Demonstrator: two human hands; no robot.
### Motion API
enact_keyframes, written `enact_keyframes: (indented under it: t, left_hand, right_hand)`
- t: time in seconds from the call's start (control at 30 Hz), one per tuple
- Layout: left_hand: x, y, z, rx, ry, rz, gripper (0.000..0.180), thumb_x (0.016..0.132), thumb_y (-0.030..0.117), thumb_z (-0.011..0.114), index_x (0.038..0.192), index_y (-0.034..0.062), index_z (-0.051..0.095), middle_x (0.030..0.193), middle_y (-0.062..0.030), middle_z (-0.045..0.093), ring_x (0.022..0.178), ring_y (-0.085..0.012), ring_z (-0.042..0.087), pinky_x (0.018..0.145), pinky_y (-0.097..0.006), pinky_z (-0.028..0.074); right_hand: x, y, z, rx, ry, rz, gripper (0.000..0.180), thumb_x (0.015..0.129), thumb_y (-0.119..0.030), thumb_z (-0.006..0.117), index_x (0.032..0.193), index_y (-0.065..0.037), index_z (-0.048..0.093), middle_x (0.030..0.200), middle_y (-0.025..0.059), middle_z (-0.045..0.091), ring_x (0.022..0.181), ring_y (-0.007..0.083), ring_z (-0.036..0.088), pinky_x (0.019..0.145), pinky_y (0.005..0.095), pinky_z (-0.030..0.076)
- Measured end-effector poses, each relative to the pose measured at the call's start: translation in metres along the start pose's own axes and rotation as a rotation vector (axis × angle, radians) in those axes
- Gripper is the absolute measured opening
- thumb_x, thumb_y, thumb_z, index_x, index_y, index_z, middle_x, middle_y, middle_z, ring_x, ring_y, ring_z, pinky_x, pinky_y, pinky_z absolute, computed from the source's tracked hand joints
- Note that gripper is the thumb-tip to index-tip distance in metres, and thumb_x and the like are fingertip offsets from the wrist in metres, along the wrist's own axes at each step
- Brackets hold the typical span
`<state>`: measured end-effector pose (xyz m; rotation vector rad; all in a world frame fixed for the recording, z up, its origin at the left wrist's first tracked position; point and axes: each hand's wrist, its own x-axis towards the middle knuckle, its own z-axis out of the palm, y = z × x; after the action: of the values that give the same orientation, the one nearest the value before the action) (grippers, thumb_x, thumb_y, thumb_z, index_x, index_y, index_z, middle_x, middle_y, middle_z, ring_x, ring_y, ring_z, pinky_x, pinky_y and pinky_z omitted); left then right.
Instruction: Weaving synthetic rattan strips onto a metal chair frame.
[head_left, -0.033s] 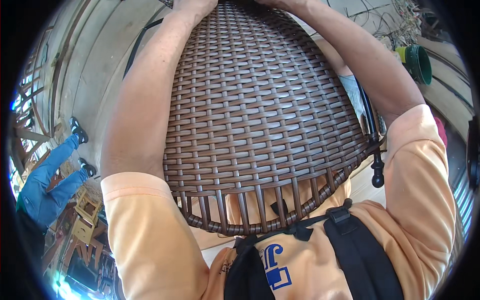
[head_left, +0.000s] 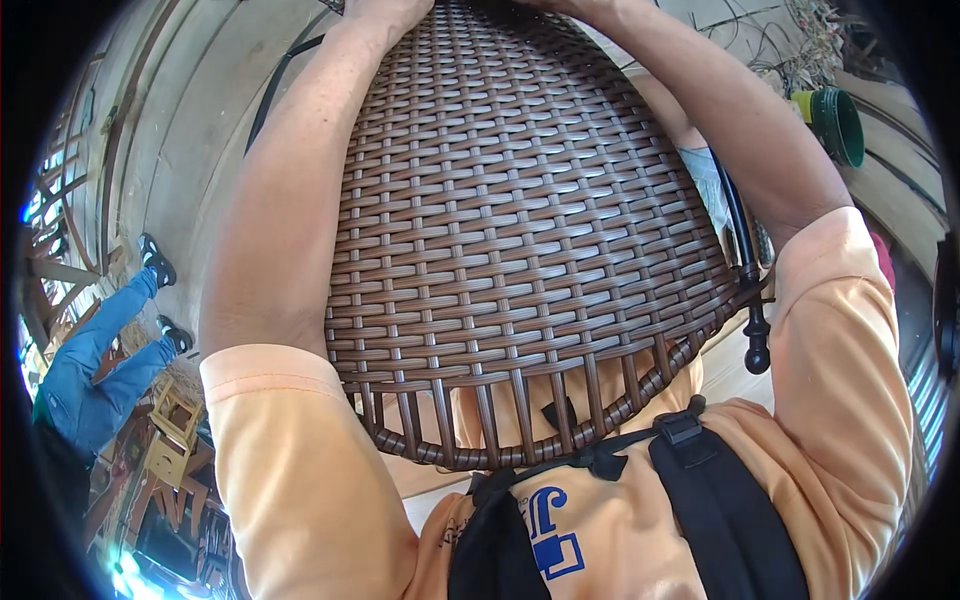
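Observation:
A large brown woven wicker panel (head_left: 510, 220) fills the middle of the view, reaching from the top edge down to my chest. Its near end is a wrapped rounded rim (head_left: 490, 458), with bare uprights showing between rim and weave. Both my arms stretch along its sides. My left hand (head_left: 392, 12) is at the panel's far left edge, its fingers cut off by the top of the picture. Only a sliver of my right hand (head_left: 562, 5) shows at the far end, fingers out of sight. A dark metal bar (head_left: 740, 220) with a knobbed tip runs along the panel's right side.
Beyond my right arm lie a green bucket (head_left: 838, 127) and loose strands (head_left: 800, 60) on the floor. At left, a person in blue jeans (head_left: 95, 375) stands near small wooden frames (head_left: 172, 430). Curved dark furniture parts (head_left: 60, 200) line the far left.

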<state>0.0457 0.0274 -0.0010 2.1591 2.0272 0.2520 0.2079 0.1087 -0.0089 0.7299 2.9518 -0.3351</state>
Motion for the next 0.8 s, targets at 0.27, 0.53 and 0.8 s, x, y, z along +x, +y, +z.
enact_keyframes:
  t: [0.27, 0.53, 0.8]
  left_hand:
    - [-0.004, 0.000, 0.007, 0.025, 0.067, 0.072, 0.028, 0.076, 0.004, 0.043, 0.090, 0.0049, 0.067, 0.093, -0.0155, 0.063, 0.092, -0.0324, 0.058, 0.083, -0.041, 0.045]
    - [-0.004, 0.014, -0.002, 0.081, 0.133, 0.181, 0.023, 0.076, 0.003, 0.044, 0.090, 0.0014, 0.062, 0.094, -0.0144, 0.059, 0.094, -0.0296, 0.054, 0.085, -0.038, 0.045]
    - [0.017, 0.027, 0.028, -0.355, 0.161, 0.174, 0.041, 0.081, 0.002, 0.036, 0.120, -0.0019, 0.047, 0.116, -0.0250, 0.053, 0.111, -0.0368, 0.050, 0.096, -0.039, 0.039]
  right_hand:
    - [0.004, 0.003, 0.010, -0.073, 0.007, 0.024, 0.021, 0.079, -0.015, 0.050, 0.094, -0.007, 0.063, 0.095, 0.0152, 0.063, 0.092, 0.0303, 0.061, 0.078, 0.0391, 0.049]
    - [-0.020, -0.022, -0.002, -0.075, 0.075, 0.265, 0.028, 0.086, -0.017, 0.044, 0.108, -0.012, 0.060, 0.114, 0.0125, 0.056, 0.104, 0.0323, 0.055, 0.082, 0.0438, 0.048]
    - [-0.025, 0.004, 0.006, 0.029, 0.065, 0.014, 0.036, 0.085, -0.015, 0.043, 0.119, -0.006, 0.050, 0.119, 0.0114, 0.053, 0.106, 0.0299, 0.053, 0.085, 0.0388, 0.046]
